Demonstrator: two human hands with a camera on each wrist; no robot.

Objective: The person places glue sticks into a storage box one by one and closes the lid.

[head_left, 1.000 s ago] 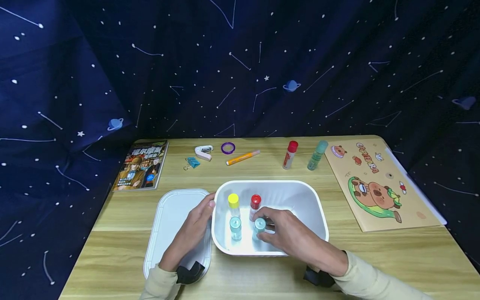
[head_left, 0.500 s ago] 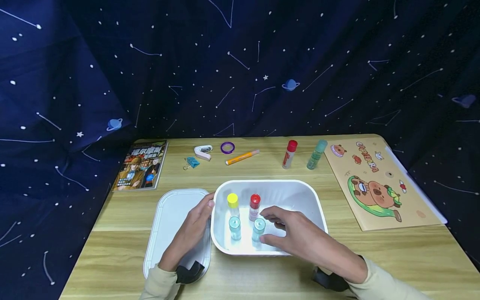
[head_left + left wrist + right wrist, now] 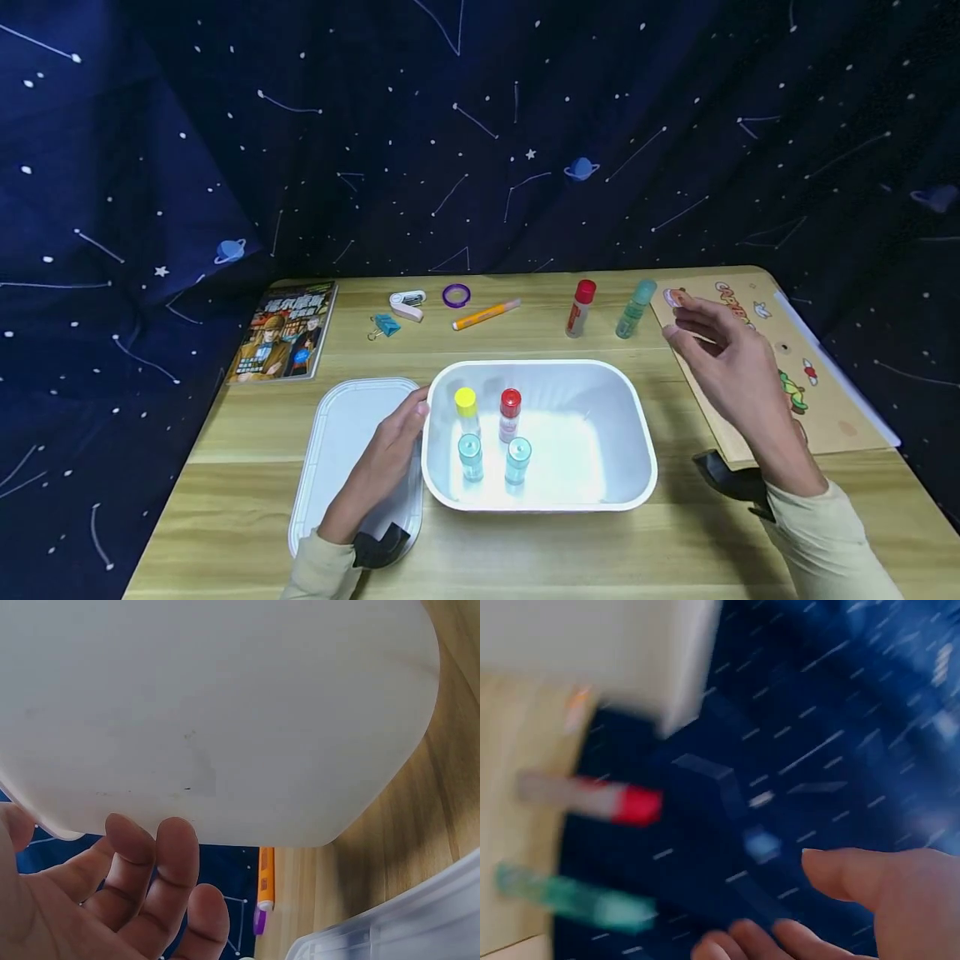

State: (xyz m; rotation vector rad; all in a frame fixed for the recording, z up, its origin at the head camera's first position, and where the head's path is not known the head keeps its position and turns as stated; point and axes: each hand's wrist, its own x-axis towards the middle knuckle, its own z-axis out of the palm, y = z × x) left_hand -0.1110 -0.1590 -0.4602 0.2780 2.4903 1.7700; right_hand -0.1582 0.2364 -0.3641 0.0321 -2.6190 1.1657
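Note:
A white plastic bin [image 3: 600, 442] stands on the table. In its left part stand a yellow-capped tube [image 3: 466, 403], a red-capped tube [image 3: 510, 404] and two pale teal-capped tubes, one left [image 3: 470, 454] and one right [image 3: 517, 458]. My left hand [image 3: 386, 450] rests against the bin's left wall, its fingertips [image 3: 178, 836] touching the outer side. Raised above the illustrated folder [image 3: 701, 417], my right hand [image 3: 738, 375] holds nothing, thumb and fingers apart. Left of it, a teal-capped tube [image 3: 636, 308] and a red-capped glue stick [image 3: 581, 308] stand on the table.
A white lid [image 3: 341, 433] lies under my left forearm. Along the back are a book [image 3: 283, 333], a blue binder clip [image 3: 385, 325], a small white stapler [image 3: 407, 305], a purple ring [image 3: 446, 289] and an orange marker [image 3: 483, 316]. A dark starry cloth [image 3: 480, 150] hangs behind.
My right hand has let go of the right teal-capped tube inside the bin and moved right and away, up over the folder. The left hand has stayed at the bin's side.

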